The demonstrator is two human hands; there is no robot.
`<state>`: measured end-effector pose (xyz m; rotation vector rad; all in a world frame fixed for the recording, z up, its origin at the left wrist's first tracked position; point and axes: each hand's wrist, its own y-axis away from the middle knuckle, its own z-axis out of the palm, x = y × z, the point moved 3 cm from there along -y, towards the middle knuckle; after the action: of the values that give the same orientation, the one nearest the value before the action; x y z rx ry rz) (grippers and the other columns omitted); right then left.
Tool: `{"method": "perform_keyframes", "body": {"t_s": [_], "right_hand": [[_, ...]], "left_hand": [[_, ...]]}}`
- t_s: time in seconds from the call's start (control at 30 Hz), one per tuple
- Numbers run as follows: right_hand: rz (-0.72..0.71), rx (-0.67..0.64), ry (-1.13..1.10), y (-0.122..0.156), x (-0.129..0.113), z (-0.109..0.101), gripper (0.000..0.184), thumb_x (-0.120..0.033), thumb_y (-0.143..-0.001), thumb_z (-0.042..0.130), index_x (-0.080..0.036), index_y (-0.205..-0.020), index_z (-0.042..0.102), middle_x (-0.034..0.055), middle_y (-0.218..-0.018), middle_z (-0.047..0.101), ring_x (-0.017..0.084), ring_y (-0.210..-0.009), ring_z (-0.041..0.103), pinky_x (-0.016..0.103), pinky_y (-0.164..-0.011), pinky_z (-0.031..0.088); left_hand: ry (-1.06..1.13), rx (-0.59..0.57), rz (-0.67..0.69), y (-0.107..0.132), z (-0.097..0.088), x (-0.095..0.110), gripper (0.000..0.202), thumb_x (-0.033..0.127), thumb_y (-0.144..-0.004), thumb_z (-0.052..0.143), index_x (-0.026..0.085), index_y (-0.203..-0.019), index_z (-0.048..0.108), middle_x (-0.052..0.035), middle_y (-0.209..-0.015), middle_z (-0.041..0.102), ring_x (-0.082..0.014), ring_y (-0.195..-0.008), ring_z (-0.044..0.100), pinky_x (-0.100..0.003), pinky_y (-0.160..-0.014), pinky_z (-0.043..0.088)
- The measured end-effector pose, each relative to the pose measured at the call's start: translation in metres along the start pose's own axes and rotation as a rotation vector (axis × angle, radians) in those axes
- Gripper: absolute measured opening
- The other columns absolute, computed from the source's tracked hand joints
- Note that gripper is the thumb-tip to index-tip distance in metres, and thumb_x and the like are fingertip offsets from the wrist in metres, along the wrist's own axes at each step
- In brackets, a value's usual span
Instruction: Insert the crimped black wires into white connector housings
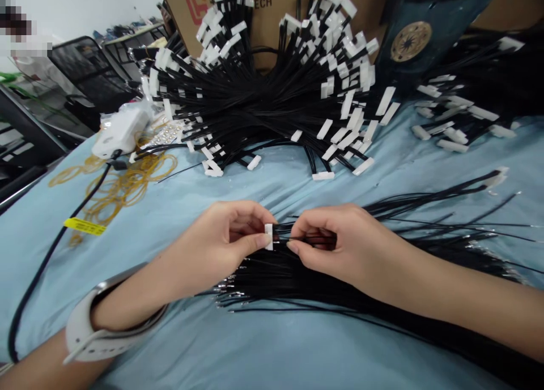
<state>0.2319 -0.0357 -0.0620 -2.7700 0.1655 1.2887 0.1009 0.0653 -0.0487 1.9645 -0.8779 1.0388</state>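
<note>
Between thumb and fingers, my left hand (232, 231) pinches a small white connector housing (269, 237). Several black wires run out of its right side. Close beside it, my right hand (335, 237) is closed on a black wire (283, 242) whose bare metal end meets the housing; whether it sits inside a slot cannot be made out. Under both hands lies a thick bundle of loose black wires (293, 276) with crimped metal tips. More black wires with a white connector (495, 177) at their end extend to the right.
A large heap of finished black cables (263, 95) with white connectors spreads at the back, before a cardboard box (276, 33). More cables (454, 118) lie at right. Yellow rubber bands (110, 194), a white device (121, 132) and its black cord (55, 242) are on the blue cloth (170, 333).
</note>
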Motion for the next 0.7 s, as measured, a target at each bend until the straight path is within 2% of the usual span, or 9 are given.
{"method": "perform_keyframes", "body": {"t_s": [0.27, 0.7], "right_hand": [[0.051, -0.009, -0.041, 0.0019, 0.0002, -0.0008, 0.012, -0.022, -0.078, 0.056, -0.019, -0.067, 0.061, -0.0066, -0.053, 0.047, 0.006, -0.049, 0.040, 0.017, -0.044, 0.032], [0.007, 0.022, -0.046, 0.0002, -0.0013, -0.0022, 0.011, -0.015, -0.077, 0.059, -0.018, -0.067, 0.061, -0.0065, -0.054, 0.051, 0.006, -0.049, 0.043, 0.018, -0.046, 0.033]], "left_hand": [[0.031, -0.025, -0.022, -0.0008, -0.0026, -0.0009, 0.007, 0.018, -0.078, 0.061, 0.016, -0.085, 0.061, 0.0015, -0.075, 0.064, -0.0111, -0.070, 0.061, -0.019, -0.065, 0.047], [0.059, -0.020, -0.065, -0.0029, -0.0022, -0.0005, 0.009, 0.017, -0.077, 0.063, 0.015, -0.085, 0.060, 0.0015, -0.073, 0.064, -0.0102, -0.069, 0.060, -0.018, -0.064, 0.047]]}}
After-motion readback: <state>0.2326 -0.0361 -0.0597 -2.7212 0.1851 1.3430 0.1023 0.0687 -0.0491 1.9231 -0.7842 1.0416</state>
